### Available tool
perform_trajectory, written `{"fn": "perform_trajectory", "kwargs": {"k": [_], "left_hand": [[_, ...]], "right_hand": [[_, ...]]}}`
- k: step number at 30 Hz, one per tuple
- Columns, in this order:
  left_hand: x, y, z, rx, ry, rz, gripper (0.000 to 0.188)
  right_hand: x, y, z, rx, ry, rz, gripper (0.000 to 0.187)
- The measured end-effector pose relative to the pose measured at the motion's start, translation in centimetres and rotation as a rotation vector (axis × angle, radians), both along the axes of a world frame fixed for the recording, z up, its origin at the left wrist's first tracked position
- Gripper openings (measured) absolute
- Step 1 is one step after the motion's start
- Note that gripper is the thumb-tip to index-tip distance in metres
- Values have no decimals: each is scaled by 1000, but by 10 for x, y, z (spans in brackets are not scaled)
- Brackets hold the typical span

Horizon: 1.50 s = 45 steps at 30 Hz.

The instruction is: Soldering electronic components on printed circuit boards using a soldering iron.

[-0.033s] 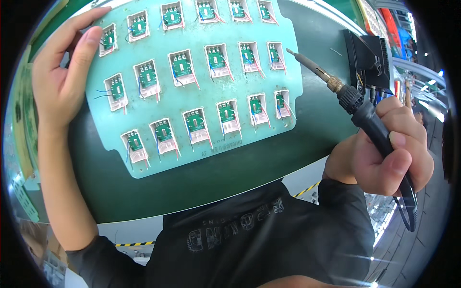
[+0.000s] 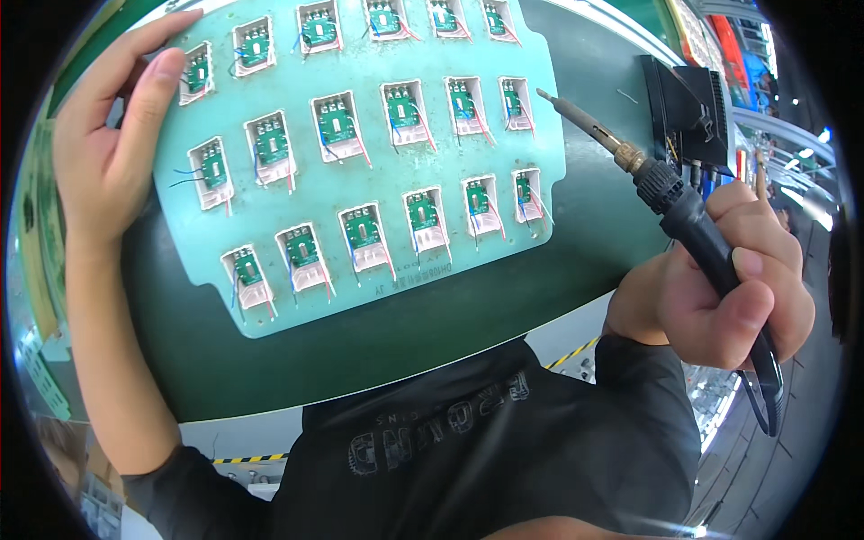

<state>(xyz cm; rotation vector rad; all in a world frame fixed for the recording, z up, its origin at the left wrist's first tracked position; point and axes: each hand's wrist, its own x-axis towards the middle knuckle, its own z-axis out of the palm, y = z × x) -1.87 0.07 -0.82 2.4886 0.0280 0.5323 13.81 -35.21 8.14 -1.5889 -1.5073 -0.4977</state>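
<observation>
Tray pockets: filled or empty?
Filled: each visible pocket of the teal tray holds a green circuit board, including the one nearest the left hand.

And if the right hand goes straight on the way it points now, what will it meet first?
Probably the light-green tray, near its right edge: the soldering iron in the right hand points there. Depth is unclear; it may pass above.

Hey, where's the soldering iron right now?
In the head view, the soldering iron is at the right, held in the right hand, its tip appearing over the right edge of the green tray.
</observation>
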Motion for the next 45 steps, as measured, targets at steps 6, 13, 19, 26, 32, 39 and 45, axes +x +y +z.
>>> {"fn": "perform_trajectory", "kwargs": {"k": [6,13,19,26,32,39,45], "left_hand": [[-8,17,-11,40,114,-34,38],[-18,11,-27,-72,178,164,44],[-10,14,-29,-23,170,138,44],[-6,10,-28,4,180,120,44],[-7,15,-27,15,182,135,44],[-10,18,-25,40,175,141,44],[-11,21,-25,52,176,147,44]], "right_hand": [[0,5,-1,-19,52,19,18],[0,8,-8,-49,78,16,18],[1,8,-10,-52,90,12,18],[1,5,-16,48,160,27,21],[2,5,-11,-82,72,73,22],[1,8,-18,0,108,67,23],[7,11,-17,41,112,75,23]]}}
